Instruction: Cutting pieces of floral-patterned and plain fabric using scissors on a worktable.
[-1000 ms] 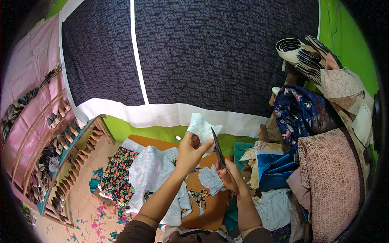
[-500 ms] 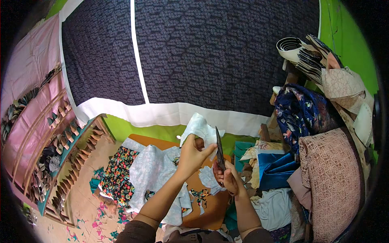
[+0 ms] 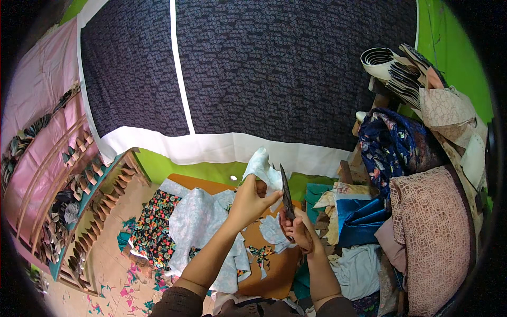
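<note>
My left hand [image 3: 248, 203] is closed on a small pale, whitish cloth piece [image 3: 257, 162], holding it up above the orange table [image 3: 277, 269]. Scissors [image 3: 287, 196] are gripped in my right hand [image 3: 299, 230], their dark blades pointing up along the cloth's right edge. How far apart the blades are is hard to make out. A tiny white scrap [image 3: 233, 178] shows apart from the cloth, to its left. Below my hands lie a pale patterned fabric [image 3: 198, 216], a black floral fabric [image 3: 153, 219] and whitish cut pieces [image 3: 273, 232].
At left stands a rack [image 3: 100, 211] with rows of shoe lasts. Coloured scraps [image 3: 129, 280] litter the floor. Folded blue material [image 3: 360, 224], a pink lacy roll [image 3: 430, 232] and a dark floral bundle [image 3: 388, 142] crowd the right. Dark patterned cloth [image 3: 274, 68] hangs ahead.
The cloth piece has turned a little and shifted right in my left hand. The tiny white scrap, earlier at the cloth's left edge, is now apart from it. My right hand has barely moved.
</note>
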### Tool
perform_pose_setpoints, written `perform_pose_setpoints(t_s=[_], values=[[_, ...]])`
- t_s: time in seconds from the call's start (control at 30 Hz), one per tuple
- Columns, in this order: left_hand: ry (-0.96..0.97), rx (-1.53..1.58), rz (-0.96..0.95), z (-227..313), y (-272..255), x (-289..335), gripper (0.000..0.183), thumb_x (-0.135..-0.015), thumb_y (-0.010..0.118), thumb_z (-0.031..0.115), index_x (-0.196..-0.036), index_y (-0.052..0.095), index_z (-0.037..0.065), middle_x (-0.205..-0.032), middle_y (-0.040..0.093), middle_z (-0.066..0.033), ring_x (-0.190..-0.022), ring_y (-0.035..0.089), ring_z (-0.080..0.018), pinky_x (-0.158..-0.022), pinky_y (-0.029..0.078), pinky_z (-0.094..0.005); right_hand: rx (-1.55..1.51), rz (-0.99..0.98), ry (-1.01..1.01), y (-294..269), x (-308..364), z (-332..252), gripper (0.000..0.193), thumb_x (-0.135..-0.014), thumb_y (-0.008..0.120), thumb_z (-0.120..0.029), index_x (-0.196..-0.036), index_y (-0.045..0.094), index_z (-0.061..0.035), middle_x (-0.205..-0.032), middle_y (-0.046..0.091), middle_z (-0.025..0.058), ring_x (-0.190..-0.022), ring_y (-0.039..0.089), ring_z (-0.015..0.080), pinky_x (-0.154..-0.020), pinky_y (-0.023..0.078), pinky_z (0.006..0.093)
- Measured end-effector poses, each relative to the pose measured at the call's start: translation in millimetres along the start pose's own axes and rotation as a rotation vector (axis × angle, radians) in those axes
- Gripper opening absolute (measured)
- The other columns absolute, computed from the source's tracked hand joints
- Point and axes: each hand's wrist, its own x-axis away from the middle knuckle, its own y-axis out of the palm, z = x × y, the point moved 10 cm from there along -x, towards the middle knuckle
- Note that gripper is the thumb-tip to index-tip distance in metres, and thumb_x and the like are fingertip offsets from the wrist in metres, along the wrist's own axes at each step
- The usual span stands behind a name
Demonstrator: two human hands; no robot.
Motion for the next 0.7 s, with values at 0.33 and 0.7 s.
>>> perform_pose_setpoints(t_s=[0.33,0.7], values=[[-0.069,0.286,-0.045,7.4,7.9,3.3,0.061,-0.071,0.061,0.000,-0.121,0.026,-0.004,-0.103,0.049,-0.0109,-0.095,0.049,-0.0154,-0.073,0.045,-0.0264,0.369,0.070,-0.182,1.3,3.4,-32.7,0.066,-0.068,0.041,-0.069,-0.076,0.045,-0.0039,-0.064,0.036,-0.0032,-0.057,0.036,0.0058,-0.049,0.029,0.0199],[0.031,0.235,0.142,11.1,-1.2,7.1,0.031,-0.070,0.065,0.015,-0.080,0.044,-0.006,-0.070,0.056,-0.0121,-0.061,0.054,-0.0125,-0.051,0.042,-0.0247,0.070,0.078,0.061,-7.2,1.4,9.6,0.073,-0.059,0.046,-0.071,-0.092,0.043,-0.0057,-0.066,0.033,-0.0061,-0.054,0.028,0.0012,-0.045,0.022,0.0147]])
